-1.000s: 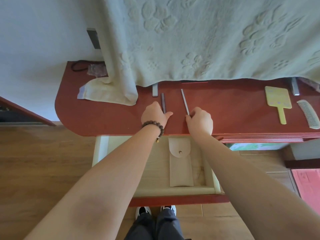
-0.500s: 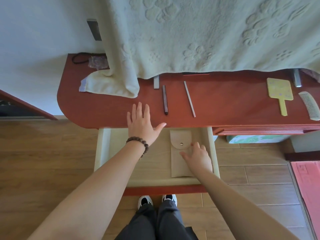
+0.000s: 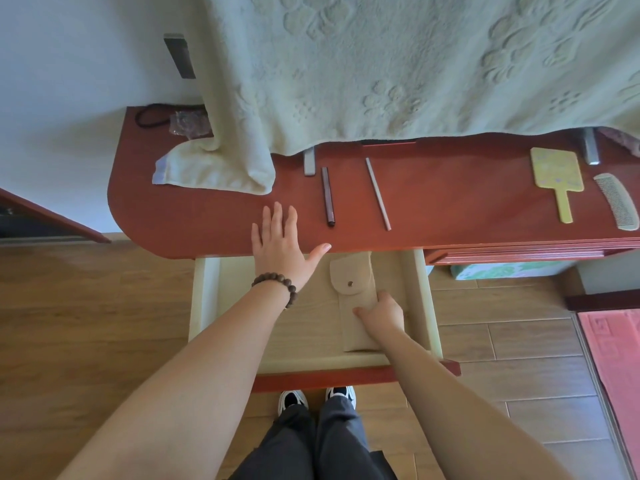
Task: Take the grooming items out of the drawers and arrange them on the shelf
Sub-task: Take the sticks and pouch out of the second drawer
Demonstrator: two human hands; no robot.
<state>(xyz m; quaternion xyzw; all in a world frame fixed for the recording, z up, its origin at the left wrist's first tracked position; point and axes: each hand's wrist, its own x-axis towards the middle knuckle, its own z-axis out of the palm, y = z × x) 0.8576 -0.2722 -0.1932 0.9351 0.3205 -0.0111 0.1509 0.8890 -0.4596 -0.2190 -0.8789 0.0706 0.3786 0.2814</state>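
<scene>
Head view: left hand (image 3: 277, 247) lay flat, fingers spread, on shelf (image 3: 450, 202) front edge above open drawer (image 3: 204, 306). Right hand (image 3: 382, 315) inside drawer, fingers curled, gripping beige pouch (image 3: 353, 282) near drawer's right side. On shelf: dark stick (image 3: 327, 195) and thin rod (image 3: 378, 194) mid-shelf; hand mirror (image 3: 557, 174) and comb (image 3: 618, 206) toward right end. Towel (image 3: 381, 64) draped over back edge.

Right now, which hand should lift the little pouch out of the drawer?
The right hand. Its fingers are already curled on the beige snap pouch inside the open drawer. The left hand lies flat and open on the red shelf, away from the pouch.
</scene>
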